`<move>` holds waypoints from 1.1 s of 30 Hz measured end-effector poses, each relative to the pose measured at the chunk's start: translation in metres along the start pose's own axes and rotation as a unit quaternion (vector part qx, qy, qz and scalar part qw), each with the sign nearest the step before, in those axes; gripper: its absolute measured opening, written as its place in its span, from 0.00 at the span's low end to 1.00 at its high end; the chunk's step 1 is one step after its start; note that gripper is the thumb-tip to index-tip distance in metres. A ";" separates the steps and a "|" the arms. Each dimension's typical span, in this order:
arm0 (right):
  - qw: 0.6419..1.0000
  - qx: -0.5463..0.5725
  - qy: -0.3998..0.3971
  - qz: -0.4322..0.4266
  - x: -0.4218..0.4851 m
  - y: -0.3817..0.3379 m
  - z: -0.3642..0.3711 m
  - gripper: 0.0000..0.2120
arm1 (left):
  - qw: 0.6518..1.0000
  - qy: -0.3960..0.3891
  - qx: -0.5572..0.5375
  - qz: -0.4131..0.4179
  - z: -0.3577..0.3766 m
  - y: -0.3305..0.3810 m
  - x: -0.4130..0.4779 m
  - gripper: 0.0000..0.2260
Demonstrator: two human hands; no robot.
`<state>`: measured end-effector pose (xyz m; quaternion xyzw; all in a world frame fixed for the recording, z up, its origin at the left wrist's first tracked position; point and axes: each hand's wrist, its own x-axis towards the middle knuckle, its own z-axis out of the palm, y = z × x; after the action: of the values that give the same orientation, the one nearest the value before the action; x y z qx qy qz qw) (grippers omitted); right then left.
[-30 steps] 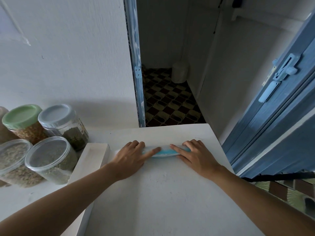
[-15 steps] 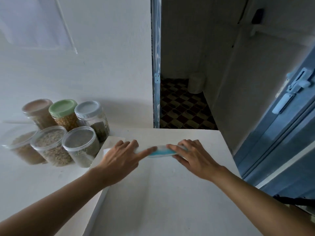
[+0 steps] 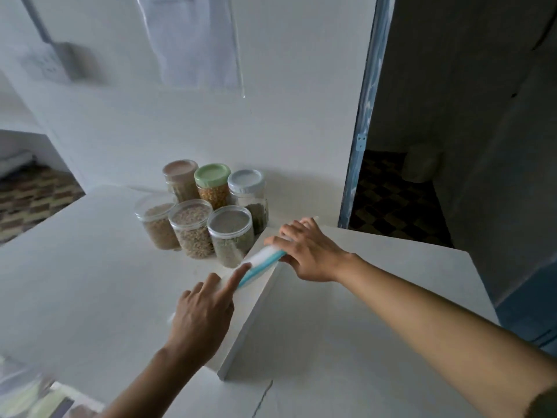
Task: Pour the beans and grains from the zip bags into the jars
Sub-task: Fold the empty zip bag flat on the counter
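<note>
- The zip bag (image 3: pixel 261 261), a pale roll with a blue strip along it, lies slantwise at the left edge of the raised part of the white bench (image 3: pixel 346 327), just in front of the jars (it is blurred, and what it holds cannot be told).
- The right hand (image 3: pixel 312 256) is on the bag's far end; its grip is curled over the roll, fingers on top and thumb at the near side, holding it.
- The left hand (image 3: pixel 202 312) is over the lower part of the bench; its grip is loose, only the straight index finger (image 3: pixel 238 277) touching the bag's near end, the other fingers lightly bent and holding nothing.
- Six jars (image 3: pixel 193 233) stand upright and close together on the lower part of the bench, against the wall.
- In the front row, three clear-lidded jars hold pale grains and, on the right, something greenish.
- Behind them stand a brown-lidded jar (image 3: pixel 180 179), a green-lidded jar (image 3: pixel 212 185) with yellow contents, and a grey-lidded jar (image 3: pixel 248 193).
- To the right, a blue door frame (image 3: pixel 366 116) edges a dark room with a checked floor.
</note>
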<state>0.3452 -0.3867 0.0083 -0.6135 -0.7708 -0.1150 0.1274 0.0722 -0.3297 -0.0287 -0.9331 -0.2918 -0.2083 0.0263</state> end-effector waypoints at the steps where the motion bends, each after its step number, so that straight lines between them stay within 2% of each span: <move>1: 1.000 0.003 -0.016 -0.011 0.008 -0.002 0.002 0.18 | 1.000 -0.008 -0.006 -0.017 0.003 0.000 -0.005 0.34; 6: 0.994 0.024 -0.102 -0.029 0.037 -0.001 0.015 0.17 | 0.998 -0.011 -0.028 -0.057 0.006 0.001 -0.012 0.33; 14: 0.979 0.075 -0.191 -0.008 0.043 0.000 0.025 0.17 | 0.999 -0.034 0.008 -0.031 0.010 -0.007 -0.009 0.33; 20: 0.965 0.109 -0.232 0.061 -0.005 -0.001 0.007 0.10 | 0.996 -0.027 -0.039 0.080 0.013 -0.009 -0.001 0.32; 26: 0.915 0.173 -0.309 0.192 -0.076 -0.003 -0.014 0.04 | 0.971 -0.034 -0.077 0.224 0.024 0.003 0.027 0.30; 29: 0.911 0.173 -0.297 0.228 -0.099 -0.002 -0.024 0.04 | 0.961 -0.054 -0.078 0.261 0.028 0.013 0.045 0.30; 31: 0.924 0.144 -0.265 0.235 -0.108 -0.002 -0.027 0.03 | 0.960 -0.075 -0.078 0.257 0.032 0.023 0.050 0.33; 33: 0.935 0.110 -0.238 0.239 -0.114 -0.002 -0.026 0.07 | 0.961 -0.092 -0.081 0.248 0.037 0.029 0.049 0.33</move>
<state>0.3695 -0.5001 -0.0057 -0.7710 -0.6173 0.1534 0.0302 0.1388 -0.3212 -0.0405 -0.9903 -0.0349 -0.1318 -0.0249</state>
